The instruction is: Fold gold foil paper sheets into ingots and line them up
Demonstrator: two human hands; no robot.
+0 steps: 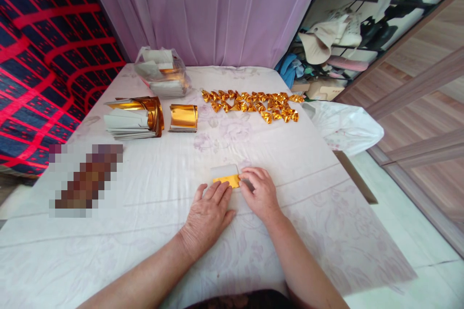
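A sheet of gold foil paper [226, 181] lies on the table in front of me, its near part turned up gold and its far part showing pale grey. My left hand [209, 212] lies flat with fingers spread, their tips pressing on the gold strip's near edge. At the strip's right end, my right hand [260, 192] has thumb and forefinger closed on the paper's edge. Farther back are folded gold foil pieces [250, 103] in loose rows. To their left stand a small stack of gold foil sheets [183, 118] and a larger curled bundle of sheets [133, 118].
A clear plastic bag [161, 73] of more sheets sits at the table's back left. On the left of the floral tablecloth [152, 241] is a blurred-out item [87, 178]. A white plastic bag [346, 125] and a shoe shelf [333, 43] stand beyond the right edge.
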